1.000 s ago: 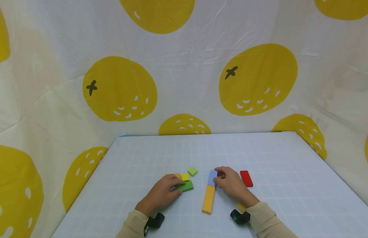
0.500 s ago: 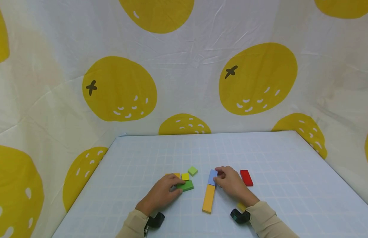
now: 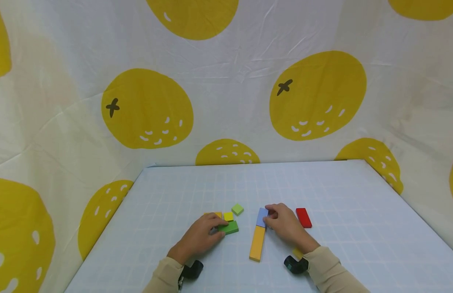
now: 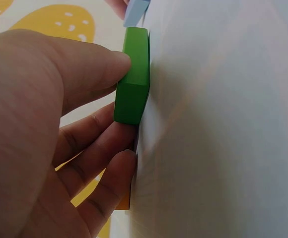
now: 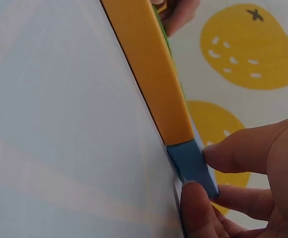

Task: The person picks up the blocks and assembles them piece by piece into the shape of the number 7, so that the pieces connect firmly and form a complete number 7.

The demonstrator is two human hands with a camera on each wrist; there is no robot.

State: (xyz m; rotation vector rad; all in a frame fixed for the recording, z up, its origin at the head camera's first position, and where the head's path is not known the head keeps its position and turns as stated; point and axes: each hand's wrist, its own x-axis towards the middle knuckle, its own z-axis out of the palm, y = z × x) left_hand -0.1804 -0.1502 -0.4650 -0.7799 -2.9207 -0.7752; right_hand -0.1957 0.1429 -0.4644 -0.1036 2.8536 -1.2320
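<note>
In the head view my left hand [image 3: 199, 236] holds a flat green block [image 3: 230, 228] between thumb and fingers. The left wrist view shows the thumb on one side of the green block [image 4: 136, 69] and fingertips at its end. My right hand [image 3: 285, 223] pinches a small blue block [image 3: 261, 217], with its thumb and fingertips on the sides. That blue block [image 5: 196, 166] meets the end of a long orange block [image 3: 257, 244], the two lying in one line on the table. Part of the blue block is covered by the right fingers.
Beside the left hand lie a yellow block [image 3: 228, 216], a partly hidden orange block [image 3: 218, 214] and a light green block [image 3: 237, 209]. Right of the right hand is a red block [image 3: 303, 218]. A yellow block [image 3: 297, 253] shows partly behind the right wrist. A patterned curtain [image 3: 230, 101] backs the table [image 3: 197, 183].
</note>
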